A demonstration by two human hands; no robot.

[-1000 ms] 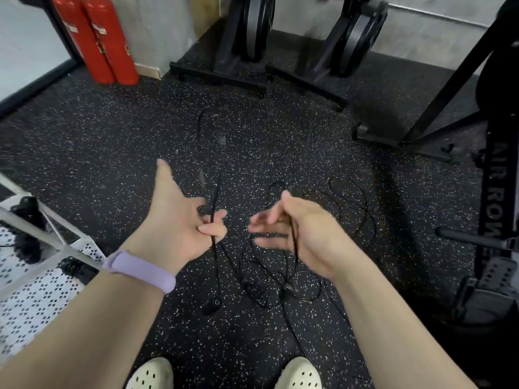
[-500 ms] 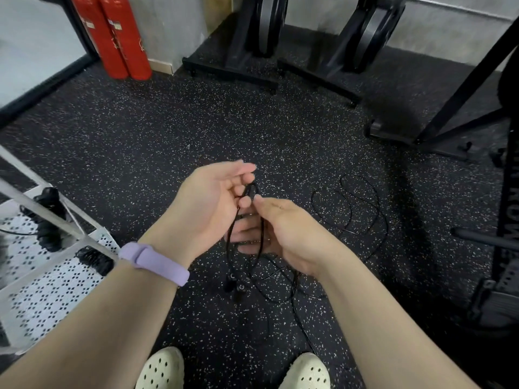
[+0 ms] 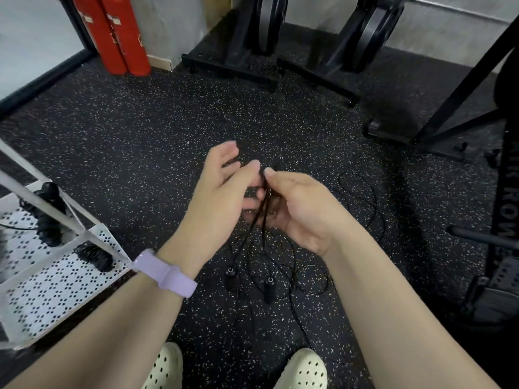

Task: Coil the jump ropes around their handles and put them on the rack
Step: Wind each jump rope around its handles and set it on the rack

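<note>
A thin black jump rope (image 3: 253, 226) hangs doubled from my two hands at the centre of the head view. My left hand (image 3: 216, 197) and my right hand (image 3: 303, 209) meet and pinch its cords together near their top. The rope's two black handles (image 3: 230, 273) (image 3: 269, 288) dangle side by side below my hands, close to the floor, with slack cord looping around them. A second black rope (image 3: 365, 192) lies loose on the floor to the right of my right hand. The white perforated rack (image 3: 56, 279) stands at the lower left.
Coiled black ropes (image 3: 94, 255) (image 3: 46, 220) lie on the rack shelf behind its slanted white bar. Two red cylinders (image 3: 112, 35) stand at the back left. Black machine bases (image 3: 233, 63) stand at the back, and a rowing machine (image 3: 505, 220) fills the right edge. My shoes (image 3: 303, 372) are at the bottom.
My hands were apart a second ago, each holding one strand; they came together and now pinch both strands as one bundle. The two handles have swung in next to each other.
</note>
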